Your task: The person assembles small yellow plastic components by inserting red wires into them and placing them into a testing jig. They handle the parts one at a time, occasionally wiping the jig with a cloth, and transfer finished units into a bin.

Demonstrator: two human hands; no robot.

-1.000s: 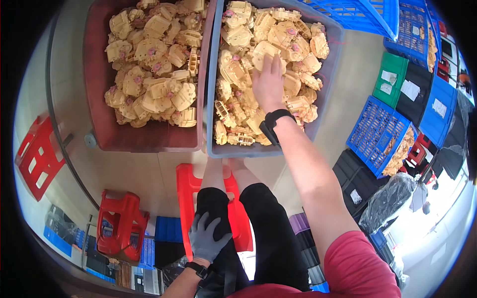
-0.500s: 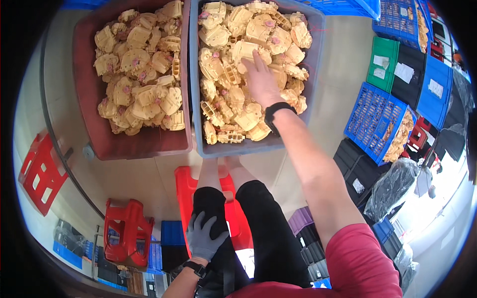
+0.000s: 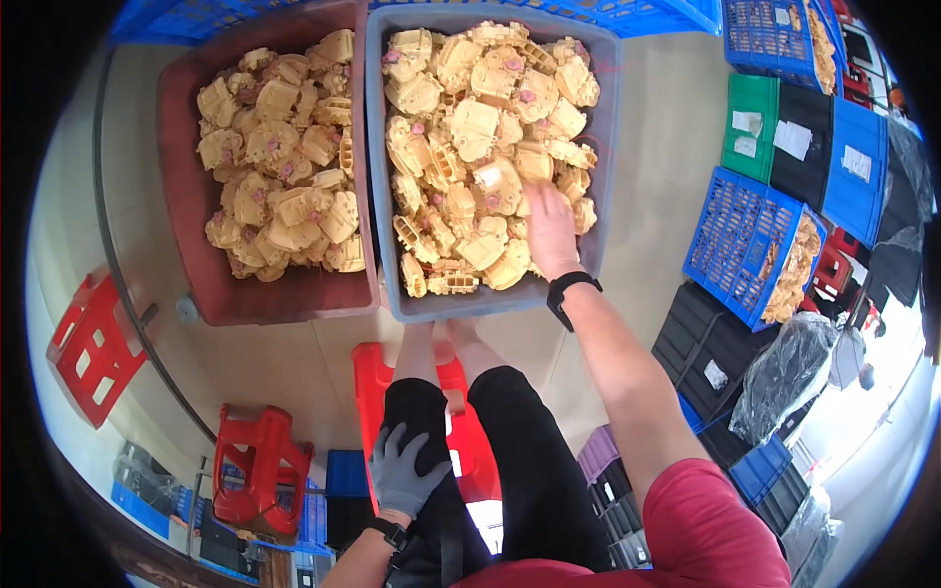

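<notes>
My right hand (image 3: 552,227), bare with a black band at the wrist, reaches into the grey-blue bin (image 3: 470,311). Its fingers stretch over the heap, beside the right edge of a cream moulded housing (image 3: 498,186); I see no part lifted in them. Similar cream housings, several bearing pink marks, fill this bin. My left hand (image 3: 407,475), in a grey glove, rests on my left thigh, fingers spread and holding nothing.
A dark red bin (image 3: 265,316) of similar parts stands on the left. Beneath me is a red stool (image 3: 372,382); another red stool (image 3: 255,470) is at lower left. Blue crates (image 3: 740,235) and black boxes (image 3: 686,323) line the right side.
My right hand has drawn back toward me and slightly right across the heap, uncovering housings near the middle. The view has shifted a little. My left hand stays on my thigh.
</notes>
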